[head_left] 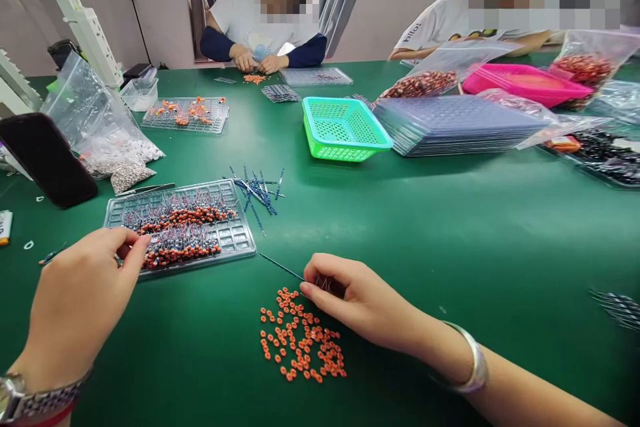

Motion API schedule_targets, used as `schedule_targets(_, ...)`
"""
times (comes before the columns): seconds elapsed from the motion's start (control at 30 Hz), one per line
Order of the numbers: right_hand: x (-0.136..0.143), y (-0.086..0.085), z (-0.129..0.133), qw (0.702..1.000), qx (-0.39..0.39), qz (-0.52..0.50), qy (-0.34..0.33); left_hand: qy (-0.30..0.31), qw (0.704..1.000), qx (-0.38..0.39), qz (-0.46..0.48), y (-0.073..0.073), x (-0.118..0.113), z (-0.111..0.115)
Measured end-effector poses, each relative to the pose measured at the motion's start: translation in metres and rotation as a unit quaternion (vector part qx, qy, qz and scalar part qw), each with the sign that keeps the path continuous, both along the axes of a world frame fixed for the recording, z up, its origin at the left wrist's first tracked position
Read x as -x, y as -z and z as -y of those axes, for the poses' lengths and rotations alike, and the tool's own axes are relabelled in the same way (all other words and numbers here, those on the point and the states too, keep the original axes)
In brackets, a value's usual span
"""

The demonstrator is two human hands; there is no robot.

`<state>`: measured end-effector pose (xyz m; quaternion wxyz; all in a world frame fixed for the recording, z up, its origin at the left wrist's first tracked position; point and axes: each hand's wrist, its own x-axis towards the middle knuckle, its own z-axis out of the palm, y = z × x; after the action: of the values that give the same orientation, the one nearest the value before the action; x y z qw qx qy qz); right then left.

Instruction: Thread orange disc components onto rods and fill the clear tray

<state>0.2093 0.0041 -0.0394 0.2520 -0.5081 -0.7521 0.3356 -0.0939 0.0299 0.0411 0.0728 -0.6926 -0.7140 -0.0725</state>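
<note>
My left hand (83, 293), thumb and forefinger pinched together, is at the left edge of a clear plastic tray (245, 240). Whatever sits between those fingertips is too small to make out. The tray holds two rows of small parts with orange ends and thin wires (183, 253). My right hand (355, 297) is closed on a thin dark blue strip (281, 267), which points left toward the tray. Some fine wires show under its curled fingers. Small orange rings (300, 340) lie loose on the table just below that hand.
Blue strips (260, 193) lie behind the tray, near tweezers (145, 189). A green basket (345, 130) and stacked trays (455, 123) stand farther back. At left are a phone (47, 160) and a bag of white parts (120, 153). Two people sit across the green table (450, 233).
</note>
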Motion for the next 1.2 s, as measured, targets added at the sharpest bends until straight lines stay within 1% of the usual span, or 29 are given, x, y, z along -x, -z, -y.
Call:
schedule_targets(0.17,0.002,0.005,-0.001,1.0,-0.018,0.006,-0.007,0.006,1.0,-0.029,-0.011,0.004,0.001,0.0)
schedule_targets(0.33,0.003,0.008,-0.001,0.999,-0.034,0.012,-0.002,0.0,0.999,-0.033,-0.016,0.005,0.001,0.002)
schedule_targets(0.57,0.003,0.006,0.0,1.0,-0.026,0.004,0.004,0.011,0.999,-0.043,-0.016,0.006,-0.001,0.002)
schedule_targets(0.8,0.001,0.007,0.001,0.999,-0.028,-0.013,-0.018,0.012,0.999,-0.038,-0.01,0.007,-0.002,0.002)
schedule_targets(0.97,0.0,0.008,0.0,0.999,-0.038,-0.012,-0.023,0.018,0.997,-0.071,-0.014,0.012,0.002,0.002)
schedule_targets(1.2,0.002,0.008,0.0,0.999,-0.038,-0.009,-0.027,0.033,0.996,-0.084,-0.021,0.014,0.003,0.001)
